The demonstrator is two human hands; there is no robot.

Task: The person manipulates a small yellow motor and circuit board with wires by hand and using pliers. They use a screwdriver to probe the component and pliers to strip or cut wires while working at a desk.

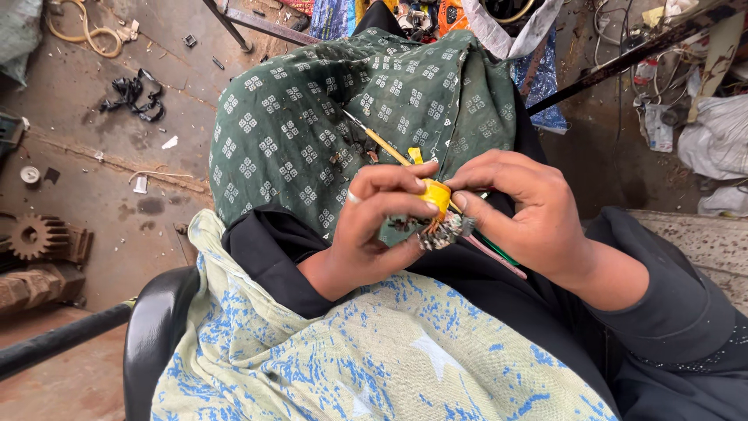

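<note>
Over my lap, both hands meet around a small yellow spool-like part (436, 195) with a dark cluster of wires and metal bits (442, 231) under it. My left hand (372, 226) grips the yellow part between thumb and fingers. My right hand (523, 209) pinches it from the other side and also holds thin sticks. A slim yellow-handled tool (382, 142) slants up and left from the hands across the green patterned cloth (296, 125). A pink and a green stick (499, 256) poke out below my right hand.
A blue-and-cream cloth (327, 351) covers my near lap. A black chair arm (156, 327) is at lower left. On the dusty floor lie a rusty gear (35, 236), black scraps (134, 95) and a hose loop (82, 27). Bags and clutter (717, 132) sit right.
</note>
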